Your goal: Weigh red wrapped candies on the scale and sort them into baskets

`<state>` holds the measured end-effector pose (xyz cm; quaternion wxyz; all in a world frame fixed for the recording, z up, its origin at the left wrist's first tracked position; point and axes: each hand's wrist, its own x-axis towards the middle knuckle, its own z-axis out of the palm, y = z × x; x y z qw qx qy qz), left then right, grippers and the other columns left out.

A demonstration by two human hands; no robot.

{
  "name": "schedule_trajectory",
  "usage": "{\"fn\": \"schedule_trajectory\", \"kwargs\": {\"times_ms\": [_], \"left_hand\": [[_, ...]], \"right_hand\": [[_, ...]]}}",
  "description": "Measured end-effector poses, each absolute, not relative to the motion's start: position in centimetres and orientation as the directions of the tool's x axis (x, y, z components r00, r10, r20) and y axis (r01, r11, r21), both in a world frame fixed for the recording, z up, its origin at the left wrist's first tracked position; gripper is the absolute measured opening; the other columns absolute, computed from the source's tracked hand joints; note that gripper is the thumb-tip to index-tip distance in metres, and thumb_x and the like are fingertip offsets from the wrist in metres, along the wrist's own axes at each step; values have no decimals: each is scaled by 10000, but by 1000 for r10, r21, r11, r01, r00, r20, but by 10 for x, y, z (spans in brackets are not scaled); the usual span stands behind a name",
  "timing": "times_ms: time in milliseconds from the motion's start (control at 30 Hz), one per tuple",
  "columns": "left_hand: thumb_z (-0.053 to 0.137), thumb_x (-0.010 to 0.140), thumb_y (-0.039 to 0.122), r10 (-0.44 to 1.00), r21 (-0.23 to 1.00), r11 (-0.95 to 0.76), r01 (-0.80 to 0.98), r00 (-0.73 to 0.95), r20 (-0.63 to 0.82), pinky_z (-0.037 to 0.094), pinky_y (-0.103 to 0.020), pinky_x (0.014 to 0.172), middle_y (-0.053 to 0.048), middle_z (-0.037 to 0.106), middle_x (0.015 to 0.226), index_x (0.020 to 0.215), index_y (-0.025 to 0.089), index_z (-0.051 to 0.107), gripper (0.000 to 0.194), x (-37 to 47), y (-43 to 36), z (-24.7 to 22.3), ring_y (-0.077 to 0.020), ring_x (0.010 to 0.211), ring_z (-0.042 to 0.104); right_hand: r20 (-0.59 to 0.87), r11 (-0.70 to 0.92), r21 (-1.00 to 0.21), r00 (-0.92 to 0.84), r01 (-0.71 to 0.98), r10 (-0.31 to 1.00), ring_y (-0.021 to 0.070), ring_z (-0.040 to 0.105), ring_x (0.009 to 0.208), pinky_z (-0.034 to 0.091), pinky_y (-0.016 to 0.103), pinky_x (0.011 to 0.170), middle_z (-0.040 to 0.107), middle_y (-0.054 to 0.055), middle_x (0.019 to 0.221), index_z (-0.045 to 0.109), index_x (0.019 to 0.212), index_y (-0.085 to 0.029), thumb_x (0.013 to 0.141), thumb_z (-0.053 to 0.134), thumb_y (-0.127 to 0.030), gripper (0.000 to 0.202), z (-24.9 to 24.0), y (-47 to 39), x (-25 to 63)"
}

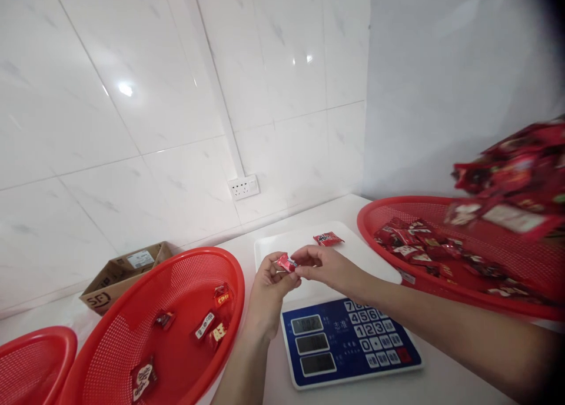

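A small red wrapped packet is held between my two hands above the scale. My left hand pinches it from the left with thumb and fingers. From the right, the fingertips of my right hand close on its other end. The white weighing plate of the scale lies beneath, and another red packet rests on it behind my right hand. Nearer to me is the scale's blue keypad and display panel, partly covered by my right forearm.
On the left, a red basket holds several packets; another red basket stands at the far left. A cardboard box sits behind them. The right basket holds many packets, with a blurred mass of red packets above it.
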<state>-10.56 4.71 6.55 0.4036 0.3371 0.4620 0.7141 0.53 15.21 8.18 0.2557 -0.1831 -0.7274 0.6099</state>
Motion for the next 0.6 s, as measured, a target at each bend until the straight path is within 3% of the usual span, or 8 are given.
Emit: {"fn": "schedule_trajectory", "kwargs": {"times_ms": [200, 367, 600], "left_hand": [[713, 686, 183, 899, 970, -209, -126, -415, 139, 420, -242, 737, 17, 600, 785, 868, 190, 568, 233, -104, 46, 67, -107, 757, 544], [622, 781, 323, 859, 977, -192, 96, -465, 215, 428, -283, 765, -26, 632, 833, 860, 183, 640, 162, -107, 44, 68, -156, 820, 559], [666, 743, 354, 844, 967, -241, -85, -511, 166, 451, -265, 750, -18, 658, 763, 798, 169, 667, 194, -108, 47, 64, -133, 756, 581]], "right_hand": [[199, 293, -955, -819, -40, 538, 140, 582, 694, 445, 286, 648, 646, 5, 723, 656, 808, -164, 706, 605, -222, 128, 78, 153, 5], [180, 317, -948, -817, 4, 548, 140, 576, 665, 433, 281, 625, 649, 2, 688, 662, 774, -172, 708, 623, -262, 118, 81, 153, 7], [184, 354, -935, -815, 28, 550, 133, 560, 626, 428, 273, 592, 645, -3, 660, 674, 759, -182, 716, 598, -236, 103, 86, 151, 11]]}}
